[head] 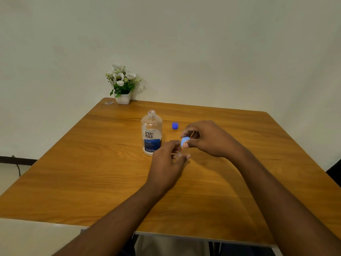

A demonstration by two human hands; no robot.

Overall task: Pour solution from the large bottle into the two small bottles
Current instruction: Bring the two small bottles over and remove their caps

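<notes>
One wooden table (92, 172) fills the lower half of the frame, and on it stand one large clear bottle (151, 133), uncapped, near the centre, and one white pot of flowers (122, 85) at the upper left corner of the tabletop. Two blue caps appear: one dark blue cap (175, 125) lying just right of the large bottle, and one light blue cap (185, 141) at centre frame. Two hands are counted, the left hand (167, 163) and the right hand (208, 138), and only one small bottle (179, 153), mostly hidden by fingers, can be made out.
</notes>
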